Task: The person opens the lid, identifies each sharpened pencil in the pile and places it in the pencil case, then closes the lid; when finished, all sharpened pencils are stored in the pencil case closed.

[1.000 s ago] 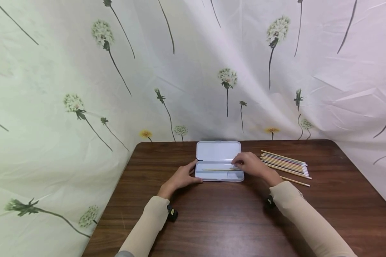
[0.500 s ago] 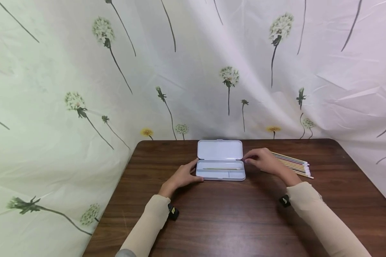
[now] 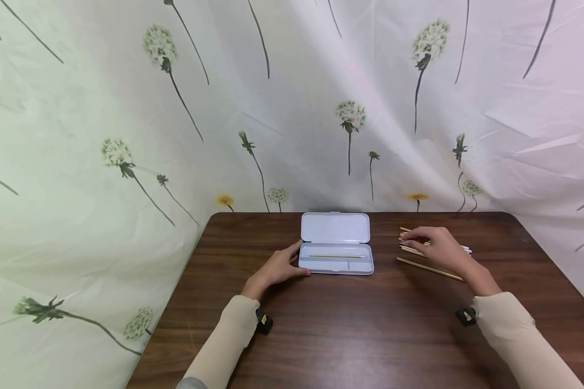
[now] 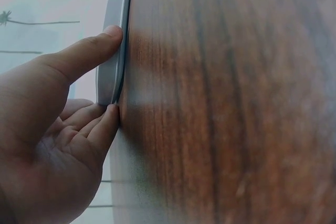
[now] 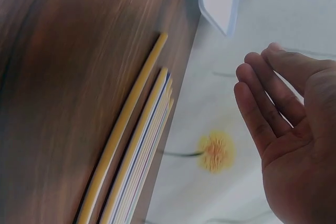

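A white pencil case (image 3: 335, 228) stands with its lid raised near the table's back edge. One yellow pencil (image 3: 338, 256) lies lengthwise inside it. My left hand (image 3: 277, 267) holds the case's left end, thumb on the front side and fingers around the back corner; the left wrist view shows the thumb pressed to the case wall. Over a bundle of pencils (image 5: 139, 150) on the right hovers my right hand (image 3: 438, 248), fingers bent loosely with nothing between them. The hand covers part of the bundle in the head view. A single pencil (image 3: 430, 268) lies apart, in front of the bundle.
The dark wooden table (image 3: 340, 329) has its back edge against a white curtain (image 3: 292, 108) printed with dandelions. A small divider (image 3: 349, 265) splits the case's front compartment. A black wrist camera (image 3: 466, 316) sits at the right cuff.
My right hand has drawn back from over the case, leaving the pencil inside, and moved right to above the bundle of pencils. My left hand stays at the case's left end.
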Demonstrator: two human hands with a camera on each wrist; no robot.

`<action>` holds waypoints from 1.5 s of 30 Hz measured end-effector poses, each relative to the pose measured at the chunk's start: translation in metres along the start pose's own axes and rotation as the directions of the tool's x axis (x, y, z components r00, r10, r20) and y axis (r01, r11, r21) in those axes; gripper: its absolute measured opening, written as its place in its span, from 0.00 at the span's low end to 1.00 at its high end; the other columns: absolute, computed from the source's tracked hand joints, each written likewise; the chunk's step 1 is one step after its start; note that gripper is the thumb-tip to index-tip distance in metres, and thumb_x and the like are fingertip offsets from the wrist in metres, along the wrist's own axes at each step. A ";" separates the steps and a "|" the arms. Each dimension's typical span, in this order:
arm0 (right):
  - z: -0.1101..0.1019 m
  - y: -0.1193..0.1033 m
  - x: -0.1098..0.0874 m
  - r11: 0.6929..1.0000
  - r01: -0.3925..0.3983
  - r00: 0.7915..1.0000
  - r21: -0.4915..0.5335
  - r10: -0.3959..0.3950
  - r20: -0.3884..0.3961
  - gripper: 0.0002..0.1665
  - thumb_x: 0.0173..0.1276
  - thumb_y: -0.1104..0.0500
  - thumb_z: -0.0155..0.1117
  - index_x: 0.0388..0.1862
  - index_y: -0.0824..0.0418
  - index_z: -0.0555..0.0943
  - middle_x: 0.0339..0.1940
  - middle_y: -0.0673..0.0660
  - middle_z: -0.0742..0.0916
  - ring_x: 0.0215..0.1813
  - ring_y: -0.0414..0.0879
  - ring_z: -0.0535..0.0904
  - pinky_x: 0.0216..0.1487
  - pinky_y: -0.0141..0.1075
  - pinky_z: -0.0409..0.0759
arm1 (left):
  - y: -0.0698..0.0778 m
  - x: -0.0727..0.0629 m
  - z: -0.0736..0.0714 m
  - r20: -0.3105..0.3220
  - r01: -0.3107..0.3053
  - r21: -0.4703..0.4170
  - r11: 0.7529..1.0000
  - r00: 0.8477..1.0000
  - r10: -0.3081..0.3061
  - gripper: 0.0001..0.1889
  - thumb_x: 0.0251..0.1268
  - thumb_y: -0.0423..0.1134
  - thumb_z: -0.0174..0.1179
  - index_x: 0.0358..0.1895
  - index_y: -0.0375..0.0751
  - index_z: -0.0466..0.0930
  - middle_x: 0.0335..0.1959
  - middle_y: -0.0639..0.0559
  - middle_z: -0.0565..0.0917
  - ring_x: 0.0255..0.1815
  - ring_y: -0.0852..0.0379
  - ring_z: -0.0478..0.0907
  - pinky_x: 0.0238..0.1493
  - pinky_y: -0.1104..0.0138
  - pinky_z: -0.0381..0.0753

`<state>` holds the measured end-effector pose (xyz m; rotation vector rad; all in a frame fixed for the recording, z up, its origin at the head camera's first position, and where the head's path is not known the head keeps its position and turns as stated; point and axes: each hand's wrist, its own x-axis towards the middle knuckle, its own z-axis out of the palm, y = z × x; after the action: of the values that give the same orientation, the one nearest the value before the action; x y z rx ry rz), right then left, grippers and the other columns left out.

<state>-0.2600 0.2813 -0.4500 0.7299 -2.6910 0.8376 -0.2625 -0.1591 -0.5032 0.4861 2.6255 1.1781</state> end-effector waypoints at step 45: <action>-0.019 0.087 -0.074 0.963 -0.231 0.970 -0.140 0.238 0.037 0.09 0.72 0.70 0.66 0.44 0.65 0.92 0.46 0.68 0.92 0.52 0.70 0.88 0.52 0.66 0.86 | -0.003 0.001 0.002 -0.002 0.004 0.003 1.000 1.000 -0.004 0.53 0.66 0.45 0.77 0.88 0.44 0.52 0.87 0.42 0.60 0.82 0.44 0.68 0.79 0.53 0.76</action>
<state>-0.2413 0.3836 -0.5018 0.4137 -2.8881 0.6853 -0.2634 -0.1590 -0.5065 0.4808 2.6288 1.1738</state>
